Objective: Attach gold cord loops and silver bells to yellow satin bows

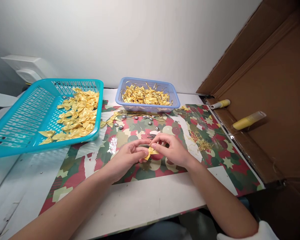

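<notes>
A yellow ribbon bow [151, 152] is held low over the patterned sheet, between my two hands. My left hand [132, 152] is closed on the bow's left side, thumb and fingers pinching it. My right hand [170, 148] pinches at the top of the bow's middle with thumb and forefinger; whatever fine piece lies between those fingertips is too small to make out. Just behind the hands, a dark thin tool [151, 136], partly hidden, lies on the sheet. Small silver bells [150, 123] are scattered beyond it.
A turquoise basket [98, 110] with many yellow bows stands at left. At the back, a lavender basket [147, 108] holds bows with gold ties. Loose gold ties [140, 115] lie before it. Thin scraps [201, 142] lie right. A cardboard wall [272, 76] bounds the right side.
</notes>
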`<action>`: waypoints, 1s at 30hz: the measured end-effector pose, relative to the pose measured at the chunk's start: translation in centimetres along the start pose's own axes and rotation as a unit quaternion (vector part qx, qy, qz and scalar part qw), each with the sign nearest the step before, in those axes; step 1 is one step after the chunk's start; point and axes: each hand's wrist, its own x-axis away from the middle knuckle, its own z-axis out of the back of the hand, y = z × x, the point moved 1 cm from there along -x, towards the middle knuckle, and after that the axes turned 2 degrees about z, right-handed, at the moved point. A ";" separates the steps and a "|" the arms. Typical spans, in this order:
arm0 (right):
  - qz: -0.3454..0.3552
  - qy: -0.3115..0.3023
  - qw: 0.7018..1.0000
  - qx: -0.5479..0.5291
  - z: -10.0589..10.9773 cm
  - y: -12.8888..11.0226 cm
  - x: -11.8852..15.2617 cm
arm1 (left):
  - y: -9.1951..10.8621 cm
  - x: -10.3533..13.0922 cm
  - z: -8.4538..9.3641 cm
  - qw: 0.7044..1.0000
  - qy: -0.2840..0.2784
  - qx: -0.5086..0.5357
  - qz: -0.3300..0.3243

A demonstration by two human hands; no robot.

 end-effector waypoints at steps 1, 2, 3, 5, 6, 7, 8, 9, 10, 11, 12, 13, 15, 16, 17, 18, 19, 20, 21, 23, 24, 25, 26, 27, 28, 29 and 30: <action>0.004 0.001 1.000 0.007 0.0 0.0 0.0 | 0.0 0.0 0.0 1.000 0.000 0.000 0.000; 0.010 -0.001 1.000 0.013 0.0 0.0 0.0 | 0.0 0.0 0.0 1.000 0.001 0.001 0.000; 0.016 -0.004 1.000 0.018 0.0 0.0 0.1 | 0.0 0.0 0.0 1.000 0.002 0.002 0.001; 0.026 -0.005 0.999 0.025 0.0 0.0 0.1 | 0.1 0.0 -0.1 1.000 0.005 0.002 0.000; 0.030 -0.004 0.999 0.026 0.0 0.0 0.1 | 0.1 0.0 -0.1 1.000 0.006 0.002 -0.001; 0.032 -0.003 0.999 0.025 0.0 -0.1 0.0 | 0.2 0.1 -0.1 1.000 0.008 0.000 -0.001; 0.033 -0.002 0.999 0.024 0.0 -0.1 0.0 | 0.2 0.1 -0.2 1.000 0.010 -0.001 -0.002; 0.035 0.000 0.999 0.022 0.0 -0.1 0.0 | 0.2 0.1 -0.2 1.000 0.011 -0.002 -0.004; 0.037 0.000 0.999 0.020 0.0 -0.1 0.0 | 0.2 0.1 -0.2 1.000 0.013 -0.003 -0.005; 0.039 0.000 0.999 0.019 0.0 -0.1 -0.1 | 0.2 0.1 -0.2 1.000 0.014 -0.003 -0.005; 0.039 0.002 0.999 0.018 0.1 -0.1 -0.1 | 0.2 0.1 -0.1 1.000 0.013 -0.002 -0.006; 0.038 0.005 0.999 0.017 0.1 -0.1 -0.1 | 0.1 0.1 -0.1 1.000 0.013 -0.001 -0.006; 0.033 0.014 0.999 0.012 0.1 0.0 -0.1 | 0.1 0.1 -0.1 1.000 0.011 -0.002 -0.005; 0.031 0.018 0.999 0.010 0.1 0.0 -0.1 | 0.1 0.1 -0.1 1.000 0.010 -0.002 -0.005; 0.030 0.021 0.999 0.008 0.1 0.0 -0.1 | 0.1 0.1 -0.1 1.000 0.009 -0.003 -0.005; 0.029 0.023 0.999 0.007 0.0 0.0 -0.1 | 0.1 0.1 -0.1 1.000 0.007 -0.004 -0.005; 0.029 0.025 0.999 0.006 0.0 0.0 -0.1 | 0.2 0.1 -0.2 1.000 0.004 -0.006 -0.004; 0.027 0.027 0.999 0.005 0.0 0.0 -0.2 | 0.3 0.2 -0.2 1.000 0.000 -0.008 -0.004; 0.024 0.032 0.999 0.004 0.0 0.1 -0.2 | 0.4 0.2 -0.3 1.000 -0.005 -0.011 -0.004; 0.016 0.038 0.999 -0.001 0.0 0.2 -0.2 | 0.5 0.2 -0.3 1.000 -0.011 -0.014 -0.004; 0.014 0.041 0.999 -0.004 0.0 0.3 -0.2 | 0.5 0.2 -0.3 1.000 -0.014 -0.013 -0.004; 0.013 0.042 0.999 -0.006 0.0 0.4 -0.2 | 0.4 0.2 -0.3 1.000 -0.015 -0.012 -0.004; 0.013 0.043 0.999 -0.008 0.0 0.4 -0.2 | 0.4 0.2 -0.3 1.000 -0.015 -0.010 -0.005; 0.015 0.045 0.999 -0.010 0.0 0.5 -0.2 | 0.4 0.2 -0.3 1.000 -0.016 -0.010 -0.005; 0.018 0.046 0.999 -0.012 -0.1 0.5 -0.3 | 0.3 0.2 -0.2 1.000 -0.017 -0.011 -0.005; 0.019 0.048 0.999 -0.013 -0.1 0.5 -0.3 | 0.2 0.1 -0.2 1.000 -0.016 -0.013 -0.005; 0.020 0.050 0.998 -0.014 -0.1 0.5 -0.3 | 0.2 0.1 -0.1 1.000 -0.016 -0.016 -0.006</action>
